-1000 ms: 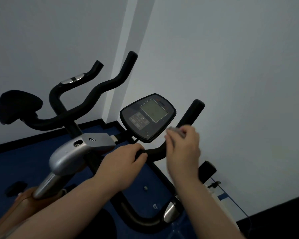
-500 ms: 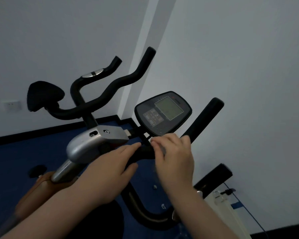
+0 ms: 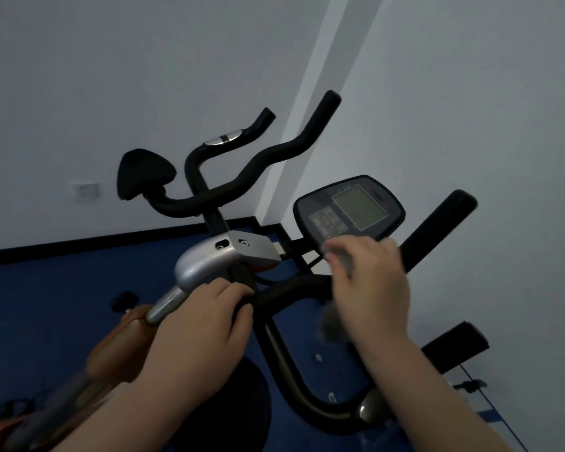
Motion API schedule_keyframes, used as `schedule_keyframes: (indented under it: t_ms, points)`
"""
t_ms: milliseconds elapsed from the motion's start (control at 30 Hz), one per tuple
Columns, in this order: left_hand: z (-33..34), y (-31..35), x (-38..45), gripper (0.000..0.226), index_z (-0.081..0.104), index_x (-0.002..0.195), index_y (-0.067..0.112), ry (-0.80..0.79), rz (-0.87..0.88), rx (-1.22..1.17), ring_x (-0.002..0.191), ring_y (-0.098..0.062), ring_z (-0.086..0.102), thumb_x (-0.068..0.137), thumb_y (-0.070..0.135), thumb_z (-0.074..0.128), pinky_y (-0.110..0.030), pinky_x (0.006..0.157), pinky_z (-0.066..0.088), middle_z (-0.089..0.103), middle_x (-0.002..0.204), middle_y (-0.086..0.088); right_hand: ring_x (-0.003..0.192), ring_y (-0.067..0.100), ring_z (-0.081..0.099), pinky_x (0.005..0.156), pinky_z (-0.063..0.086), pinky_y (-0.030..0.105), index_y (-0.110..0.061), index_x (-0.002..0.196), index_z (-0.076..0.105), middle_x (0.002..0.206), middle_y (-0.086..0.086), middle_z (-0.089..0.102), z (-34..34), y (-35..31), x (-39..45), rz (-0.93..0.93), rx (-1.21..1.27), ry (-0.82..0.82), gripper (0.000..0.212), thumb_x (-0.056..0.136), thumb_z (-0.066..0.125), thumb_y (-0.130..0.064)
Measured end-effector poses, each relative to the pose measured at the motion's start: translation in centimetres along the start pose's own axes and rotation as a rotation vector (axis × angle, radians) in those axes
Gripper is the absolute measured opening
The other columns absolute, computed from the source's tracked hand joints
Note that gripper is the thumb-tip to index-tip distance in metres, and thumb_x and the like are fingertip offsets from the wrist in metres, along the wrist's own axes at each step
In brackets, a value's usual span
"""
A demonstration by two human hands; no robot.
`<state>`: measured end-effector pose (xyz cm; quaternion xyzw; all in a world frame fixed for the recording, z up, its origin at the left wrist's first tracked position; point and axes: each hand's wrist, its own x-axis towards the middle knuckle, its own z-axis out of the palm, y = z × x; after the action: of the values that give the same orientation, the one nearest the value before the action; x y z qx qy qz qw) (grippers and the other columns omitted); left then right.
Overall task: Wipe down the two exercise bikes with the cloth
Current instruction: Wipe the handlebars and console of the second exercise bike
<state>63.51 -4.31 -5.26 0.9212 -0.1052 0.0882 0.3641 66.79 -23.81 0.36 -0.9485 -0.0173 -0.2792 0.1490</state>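
Observation:
The near exercise bike has a black handlebar [image 3: 294,287] and a dark console [image 3: 348,208] with a grey screen. My left hand [image 3: 206,318] grips the handlebar's left part beside the silver stem housing [image 3: 222,259]. My right hand [image 3: 369,283] is blurred over the handlebar just below the console, closed on a small grey cloth [image 3: 330,322] that shows under the palm and at the fingertips. A second exercise bike stands behind, with curved black handlebars [image 3: 242,181] and a black saddle [image 3: 144,172].
White walls meet in a corner straight ahead. A wall socket [image 3: 85,190] sits low on the left wall. The floor [image 3: 46,305] is blue with a black skirting. An orange and silver frame part [image 3: 124,340] runs toward the lower left. A black foam grip [image 3: 455,344] juts out at right.
The view has swung left and up, shifting both bikes rightward. My right hand has slid along the handlebar from the right grip toward the middle under the console. My left hand keeps its grip.

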Motion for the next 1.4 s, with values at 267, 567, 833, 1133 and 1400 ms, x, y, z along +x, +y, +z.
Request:
schedule_keyframes:
  t_ms: [267,567,833,1133,1400]
  points:
    - [0.0,-0.9,-1.2,0.022,0.062,0.102,0.038,0.051,-0.131,-0.282,0.093,0.008,0.052,0.087,0.029,0.049,-0.015,0.077,0.044,0.058,0.093,0.023,0.082,0.010,0.052,0.070,0.040,0.015,-0.021,0.092,0.072,0.086,-0.010,0.067,3.4,-4.8,-3.8,-0.124,0.211,-0.108,0.008,0.085,0.069,-0.018]
    - [0.7,-2.1,-1.9,0.026,0.065,0.092,0.037,0.095,-0.248,-0.683,0.089,-0.002,0.064,0.090,0.014,0.054,-0.030,0.079,0.051,0.068,0.094,0.016,0.075,0.017,0.054,0.065,0.043,0.028,-0.017,0.087,0.070,0.079,-0.003,0.069,4.6,-6.9,-4.4,-0.272,0.102,-0.103,0.003,0.085,0.068,-0.018]
    - [-1.8,-4.1,1.3,0.023,0.060,0.089,0.029,0.333,-0.323,-0.784,0.075,-0.005,0.062,0.089,0.007,0.054,-0.016,0.060,0.048,0.065,0.084,0.012,0.084,0.007,0.052,0.071,0.041,0.015,-0.022,0.085,0.056,0.096,-0.011,0.046,4.3,-6.9,3.2,-0.342,0.238,-0.487,0.026,0.076,0.076,-0.036]
    - [-0.7,-5.2,0.9,0.033,0.059,0.083,0.035,0.309,-0.361,-0.788,0.073,-0.007,0.059,0.087,0.003,0.052,-0.019,0.054,0.047,0.063,0.085,0.018,0.091,0.007,0.062,0.083,0.051,0.036,-0.032,0.094,0.075,0.095,-0.012,0.067,3.1,-5.1,1.5,-0.240,0.168,-0.614,0.016,0.080,0.070,-0.037]
    - [-1.5,-6.1,0.9,0.026,0.059,0.089,0.033,0.327,-0.350,-0.725,0.083,0.003,0.057,0.089,0.008,0.053,-0.025,0.066,0.050,0.060,0.090,0.020,0.089,0.004,0.062,0.078,0.049,0.027,-0.043,0.090,0.072,0.091,-0.017,0.070,3.5,-6.2,1.1,-0.212,0.027,-0.614,0.014,0.076,0.070,-0.045]
